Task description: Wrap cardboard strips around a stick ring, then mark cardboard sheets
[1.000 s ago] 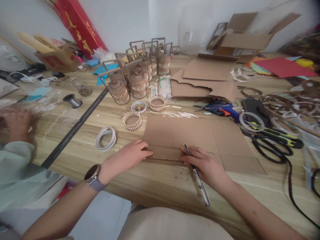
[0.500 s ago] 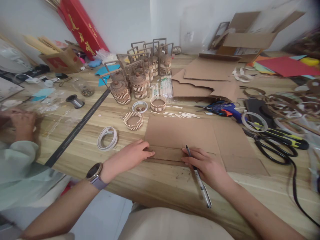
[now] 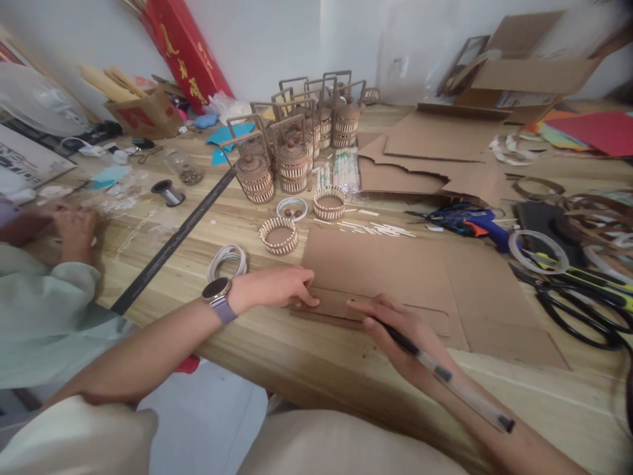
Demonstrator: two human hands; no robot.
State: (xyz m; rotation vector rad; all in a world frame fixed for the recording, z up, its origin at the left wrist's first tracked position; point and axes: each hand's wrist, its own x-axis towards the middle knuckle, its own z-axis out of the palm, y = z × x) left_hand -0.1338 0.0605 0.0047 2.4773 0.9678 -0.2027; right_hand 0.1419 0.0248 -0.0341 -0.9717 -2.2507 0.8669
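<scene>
A narrow cardboard strip lies on top of a larger flat cardboard sheet at the table's near edge. My left hand, with a watch on the wrist, holds the strip's left end down with bent fingers. In my right hand is a pen, its barrel slanting back over the wrist. The right index finger reaches out onto the strip; the pen's tip is hidden by the hand.
Round stick-sided trays, tape rolls and lidded baskets stand beyond my hands. Loose sticks lie behind the sheet. Scissors and a blue glue gun are at right. A co-worker's hand is at left.
The pen has swung round in my right hand, its back end now over my forearm. My right index finger has stretched leftward along the strip. The view has turned a little left.
</scene>
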